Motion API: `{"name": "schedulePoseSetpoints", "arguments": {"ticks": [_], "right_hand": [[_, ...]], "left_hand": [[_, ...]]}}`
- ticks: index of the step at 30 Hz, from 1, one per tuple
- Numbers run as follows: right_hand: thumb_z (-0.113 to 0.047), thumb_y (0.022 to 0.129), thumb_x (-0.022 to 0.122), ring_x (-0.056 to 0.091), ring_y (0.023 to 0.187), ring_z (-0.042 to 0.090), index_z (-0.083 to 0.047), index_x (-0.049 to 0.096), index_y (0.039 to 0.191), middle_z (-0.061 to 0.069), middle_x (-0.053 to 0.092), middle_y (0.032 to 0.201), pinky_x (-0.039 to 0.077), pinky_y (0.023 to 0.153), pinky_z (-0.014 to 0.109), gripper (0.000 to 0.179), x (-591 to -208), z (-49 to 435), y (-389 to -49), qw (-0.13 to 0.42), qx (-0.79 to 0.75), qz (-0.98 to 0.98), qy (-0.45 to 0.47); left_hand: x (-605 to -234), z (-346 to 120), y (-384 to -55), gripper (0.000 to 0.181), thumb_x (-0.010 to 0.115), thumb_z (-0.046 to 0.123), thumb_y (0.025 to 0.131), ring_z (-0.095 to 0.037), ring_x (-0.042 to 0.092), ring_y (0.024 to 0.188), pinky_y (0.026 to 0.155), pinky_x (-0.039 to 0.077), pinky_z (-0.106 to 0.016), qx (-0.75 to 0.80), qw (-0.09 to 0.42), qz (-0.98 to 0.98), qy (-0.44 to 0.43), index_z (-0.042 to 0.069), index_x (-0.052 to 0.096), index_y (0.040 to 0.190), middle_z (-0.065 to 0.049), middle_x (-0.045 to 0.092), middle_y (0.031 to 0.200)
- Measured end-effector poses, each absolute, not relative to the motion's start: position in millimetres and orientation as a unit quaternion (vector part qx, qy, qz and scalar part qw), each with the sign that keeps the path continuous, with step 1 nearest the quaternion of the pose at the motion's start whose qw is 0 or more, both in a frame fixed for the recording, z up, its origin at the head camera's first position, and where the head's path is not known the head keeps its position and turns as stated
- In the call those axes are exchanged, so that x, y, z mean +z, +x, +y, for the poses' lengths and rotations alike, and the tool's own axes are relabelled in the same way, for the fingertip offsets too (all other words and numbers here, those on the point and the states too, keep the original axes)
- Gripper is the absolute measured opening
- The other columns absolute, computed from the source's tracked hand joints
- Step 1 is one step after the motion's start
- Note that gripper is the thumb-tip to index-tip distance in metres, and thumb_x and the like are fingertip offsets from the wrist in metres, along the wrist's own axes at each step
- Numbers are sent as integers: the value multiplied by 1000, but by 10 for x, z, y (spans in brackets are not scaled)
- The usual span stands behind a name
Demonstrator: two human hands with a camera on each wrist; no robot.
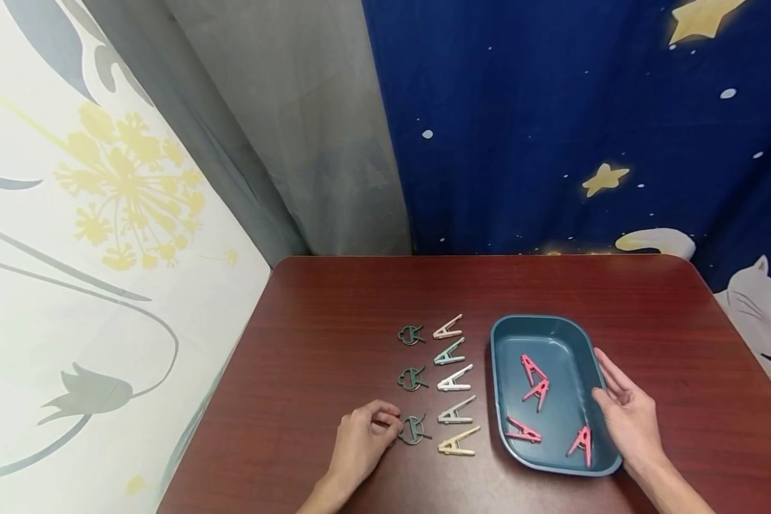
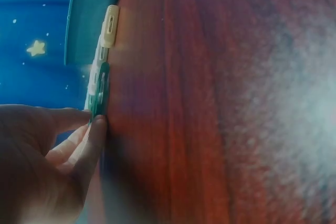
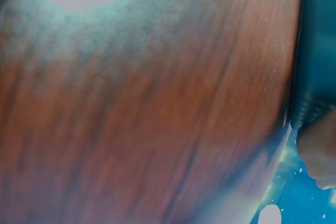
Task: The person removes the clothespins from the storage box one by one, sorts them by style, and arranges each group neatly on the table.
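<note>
Reddish-brown wood grain covers the table (image 1: 334, 307), whose far edge meets a grey curtain (image 1: 283, 107) and a blue curtain (image 1: 514, 128) printed with yellow stars and a white cat. On it, the nearest green clip (image 1: 416, 430) lies at the near end of a column of 3, and the left hand (image 1: 363, 442) reaches it from the left, thumb and fingertips pinching its edge, as the left wrist view also shows. Beyond it, in line, are the middle green clip (image 1: 412, 378) and the far green clip (image 1: 411, 334), each apart from the next. Just right of these runs a second column, 5 clothespins on their sides: from near to far, a yellow pin (image 1: 456, 442), a pale grey pin (image 1: 455, 412), a white pin (image 1: 453, 380), a mint pin (image 1: 448, 353) and a pale peach pin (image 1: 447, 328). Farther right sits a blue tray (image 1: 562, 357), gripped at its right wall by the right hand (image 1: 632, 421), the thumb over the rim. Inside it are 4 pinkish-red pins: 2 close together near the middle, 1 by the left wall, 1 toward the near right corner. Along the left side stands a white surface (image 1: 32, 321) patterned with yellow and grey flowers.
</note>
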State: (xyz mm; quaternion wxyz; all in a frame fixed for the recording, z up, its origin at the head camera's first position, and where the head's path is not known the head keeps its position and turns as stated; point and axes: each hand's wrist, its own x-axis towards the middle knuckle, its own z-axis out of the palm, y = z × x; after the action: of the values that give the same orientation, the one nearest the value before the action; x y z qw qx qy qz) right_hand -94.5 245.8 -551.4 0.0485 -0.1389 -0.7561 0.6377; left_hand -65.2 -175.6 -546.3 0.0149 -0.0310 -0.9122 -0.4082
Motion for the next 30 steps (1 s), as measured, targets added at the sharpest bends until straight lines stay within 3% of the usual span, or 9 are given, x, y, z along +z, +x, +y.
{"name": "schedulePoseSetpoints", "arguments": {"ticks": [10,14,17,23,30], "right_hand": [[3,102,59,61,110,-17,-11,46,161,-7,53,150,51,82,7,62,-5500,2446,-942,64,668,-731,-120],[4,102,58,61,111,-16,-11,46,161,-7,53,150,52,82,8,62,-5497,2447,-938,65,675,-725,-117],[4,102,58,61,110,-16,-11,46,161,-7,53,149,52,82,8,62,-5497,2452,-937,68,673,-727,-118],[7,101,58,60,112,-16,-7,45,161,-9,54,147,50,83,6,62,-5521,2457,-935,74,680,-721,-111],[8,101,58,58,113,-18,-6,45,160,-8,53,146,48,85,5,62,-5538,2447,-953,77,676,-723,-117]], "left_hand": [[-5380,-1806,-752,7,81,12,93,-3,72,64,67,57,-24,-419,12,-907,-28,14,79,99,11,77,81],[-5255,-1810,-915,5,80,13,96,-7,74,71,68,58,-23,-420,37,-907,-21,13,78,100,8,77,84],[-5118,-1743,-1073,10,78,10,97,-10,76,86,77,60,-23,-435,63,-898,-26,11,77,107,4,78,95],[-4813,-1436,-1382,36,74,6,100,-21,74,113,94,58,-26,-496,96,-860,-74,4,67,135,-9,74,128],[-4593,-796,-1563,63,74,10,101,-26,65,130,105,54,-35,-523,122,-827,-164,10,48,158,-9,57,155]]}}
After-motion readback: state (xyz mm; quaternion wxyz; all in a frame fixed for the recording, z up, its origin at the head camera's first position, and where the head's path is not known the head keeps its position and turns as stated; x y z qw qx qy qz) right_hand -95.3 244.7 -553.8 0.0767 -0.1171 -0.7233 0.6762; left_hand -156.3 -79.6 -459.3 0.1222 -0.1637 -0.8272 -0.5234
